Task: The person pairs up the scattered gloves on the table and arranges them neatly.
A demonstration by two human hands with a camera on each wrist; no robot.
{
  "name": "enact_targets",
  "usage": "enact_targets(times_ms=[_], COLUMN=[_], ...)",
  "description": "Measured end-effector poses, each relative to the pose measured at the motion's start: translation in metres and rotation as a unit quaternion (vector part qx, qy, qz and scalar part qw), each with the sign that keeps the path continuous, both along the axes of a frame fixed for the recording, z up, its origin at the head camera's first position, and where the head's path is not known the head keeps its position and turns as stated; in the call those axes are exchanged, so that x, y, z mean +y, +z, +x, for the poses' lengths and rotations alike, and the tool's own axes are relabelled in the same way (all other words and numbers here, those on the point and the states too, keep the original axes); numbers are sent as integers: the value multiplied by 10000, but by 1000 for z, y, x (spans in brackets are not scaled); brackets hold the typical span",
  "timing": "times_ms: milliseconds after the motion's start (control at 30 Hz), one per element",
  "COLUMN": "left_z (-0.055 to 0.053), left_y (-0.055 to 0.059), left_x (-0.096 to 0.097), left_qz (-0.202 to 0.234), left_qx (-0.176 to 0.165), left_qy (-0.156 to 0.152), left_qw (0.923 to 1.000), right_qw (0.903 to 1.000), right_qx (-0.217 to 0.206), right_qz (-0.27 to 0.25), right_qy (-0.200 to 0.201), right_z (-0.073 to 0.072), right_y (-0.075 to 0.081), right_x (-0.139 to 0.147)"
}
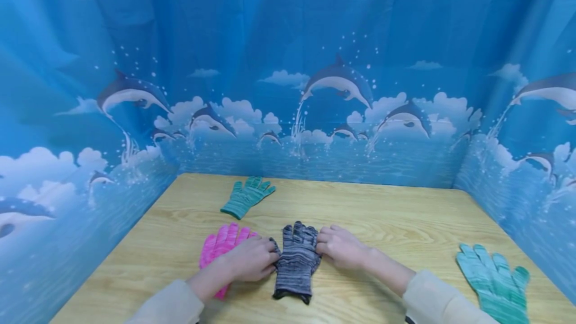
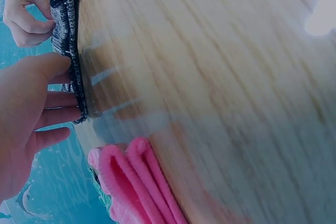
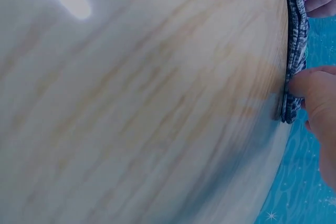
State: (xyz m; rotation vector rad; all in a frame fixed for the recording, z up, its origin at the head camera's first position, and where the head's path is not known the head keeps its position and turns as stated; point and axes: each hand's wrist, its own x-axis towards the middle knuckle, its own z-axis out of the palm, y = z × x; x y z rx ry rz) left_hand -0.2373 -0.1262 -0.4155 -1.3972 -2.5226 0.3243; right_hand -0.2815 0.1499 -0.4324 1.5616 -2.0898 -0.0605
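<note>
A grey-and-black striped knit glove (image 1: 296, 259) lies on the table between my hands, fingers pointing away, dark cuff toward me. More striped knit shows at its right edge, beneath the upper layer. My left hand (image 1: 254, 259) pinches the glove's left side by its thumb. On the opposite edge, near the finger bases, my right hand (image 1: 342, 246) pinches the knit; the right wrist view shows that thumb (image 3: 304, 83) on the fabric. A pink glove (image 1: 220, 244) lies partly hidden under my left forearm, and its folded cuff (image 2: 134, 182) shows in the left wrist view.
One green glove (image 1: 246, 196) lies at the table's back left, and another green glove (image 1: 499, 279) at the right. The wooden table (image 1: 382, 204) is enclosed at the back and sides by a blue dolphin-print curtain (image 1: 270, 24).
</note>
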Motion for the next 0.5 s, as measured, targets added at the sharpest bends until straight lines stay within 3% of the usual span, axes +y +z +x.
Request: enact_targets(times_ms=[100, 267, 367, 500], left_z=[-1, -7, -16, -31], left_y=[2, 8, 11, 13], left_x=[1, 5, 8, 13], left_qz=[-21, -76, 63, 378], left_qx=[-32, 66, 143, 73], left_qy=[-11, -52, -96, -49], left_qw=[10000, 9999, 9998, 9992], right_qw=[9999, 9977, 9967, 9978], right_qx=[-45, -491, -631, -497], right_qz=[-146, -363, -321, -430], right_qy=[3, -310, -408, -121], right_z=[-2, -5, -8, -10], right_y=[0, 0, -1, -2], right_x=[2, 5, 7, 6])
